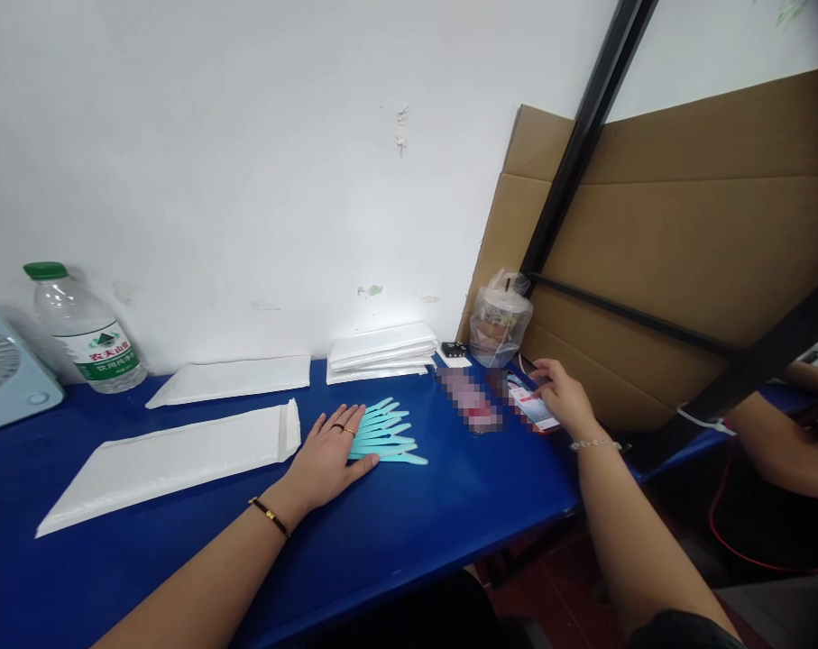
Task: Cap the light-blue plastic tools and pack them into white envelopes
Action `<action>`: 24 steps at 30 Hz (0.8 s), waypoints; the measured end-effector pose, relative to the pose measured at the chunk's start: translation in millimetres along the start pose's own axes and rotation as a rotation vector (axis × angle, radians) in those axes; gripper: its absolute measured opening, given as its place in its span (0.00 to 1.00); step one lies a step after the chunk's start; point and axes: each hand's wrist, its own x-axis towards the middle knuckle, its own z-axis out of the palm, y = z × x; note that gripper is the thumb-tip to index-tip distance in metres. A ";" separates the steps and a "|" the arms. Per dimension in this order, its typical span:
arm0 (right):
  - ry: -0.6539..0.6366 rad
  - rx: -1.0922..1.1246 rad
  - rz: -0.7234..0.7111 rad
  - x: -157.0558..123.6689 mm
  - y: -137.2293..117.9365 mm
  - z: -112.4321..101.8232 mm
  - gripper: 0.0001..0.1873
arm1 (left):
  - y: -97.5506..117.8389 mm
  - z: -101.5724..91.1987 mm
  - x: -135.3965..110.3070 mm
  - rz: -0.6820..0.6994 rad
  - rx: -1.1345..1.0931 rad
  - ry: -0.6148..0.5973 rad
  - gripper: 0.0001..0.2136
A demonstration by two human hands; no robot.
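My left hand (328, 455) lies flat on the blue table, fingers stretched out over one end of a fanned row of slim turquoise plastic sticks (395, 442) that look like eyebrow razors. Their far ends stick out to the right of the hand; the near ends are hidden beneath it. My right hand (563, 397) hovers over or touches a phone (531, 404) with a lit screen, its fingers loosely bent and apart, gripping nothing. Left of the phone is a blurred-out pinkish object (469, 398). A flat white padded envelope (179, 460) lies just left of my left hand.
Another white envelope (236, 379) and a stack of them (381, 350) lie along the wall. A water bottle (97, 333) and a pale blue fan (9, 370) stand left. A bagged cup (501, 320), cardboard (706, 234) and black frame bars border the right, where another person's arm (780, 442) shows.
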 end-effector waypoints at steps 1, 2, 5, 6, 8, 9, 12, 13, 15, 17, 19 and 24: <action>0.028 0.019 0.004 0.2 0.5 -0.8 0.29 | -0.1 0.1 -0.1 0.002 -0.001 0.004 0.36; 0.053 0.034 0.008 0.5 1.1 -1.7 0.29 | -0.4 0.3 -0.2 0.006 -0.001 0.008 0.36; 0.087 0.055 0.024 1.2 2.2 -3.5 0.28 | -1.6 1.4 -0.4 0.018 0.001 0.025 0.36; 0.090 0.056 0.028 1.2 2.2 -3.6 0.28 | -2.0 1.7 -0.4 0.020 0.001 0.026 0.36; 0.083 0.059 0.028 1.1 1.5 -3.4 0.28 | -2.2 2.1 -0.3 0.015 0.003 0.022 0.36; 0.075 0.059 0.026 0.9 0.7 -3.1 0.28 | -2.1 2.1 -0.3 0.011 0.003 0.016 0.36; 0.030 0.041 0.027 -0.4 -2.6 -1.9 0.27 | -1.4 1.5 0.0 0.003 0.002 0.003 0.36; 0.009 0.025 0.028 -0.8 -3.7 -1.4 0.27 | -1.1 1.1 0.1 0.004 0.002 0.004 0.36; -0.035 -0.017 0.021 -1.7 -5.3 -0.5 0.27 | -0.3 0.1 0.0 0.004 0.001 0.005 0.36; -0.067 -0.048 0.002 -2.4 -5.8 0.0 0.27 | 0.6 -1.0 -0.3 0.000 0.000 0.002 0.36; -0.055 -0.048 -0.011 -3.1 -5.5 -0.6 0.28 | 1.3 -1.9 -0.7 -0.004 -0.003 -0.002 0.36; 0.042 0.007 0.021 -4.7 -3.1 -4.3 0.27 | -0.3 -0.3 -0.9 0.010 -0.012 0.023 0.36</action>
